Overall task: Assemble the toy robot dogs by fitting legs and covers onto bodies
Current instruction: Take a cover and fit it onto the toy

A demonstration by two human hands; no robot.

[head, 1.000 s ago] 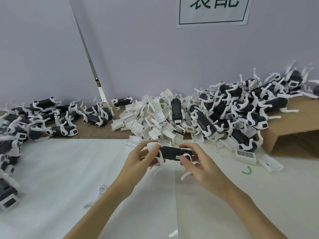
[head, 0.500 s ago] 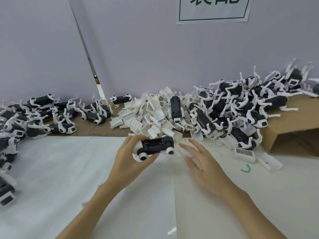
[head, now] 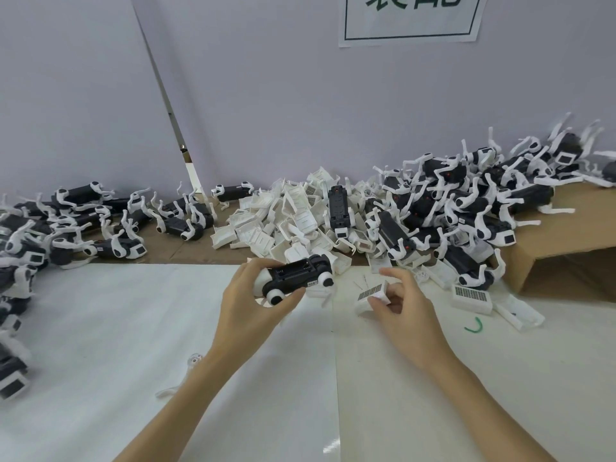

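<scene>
L hand now alone grips dog body above desk, belly slot up, legs on. R hand, off body since 1 s ago, now pinches white cover w/ barcode just beside it; cover fit likely next

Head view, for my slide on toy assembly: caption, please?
Left hand holds a dog body; right hand pinches a white cover.
</scene>
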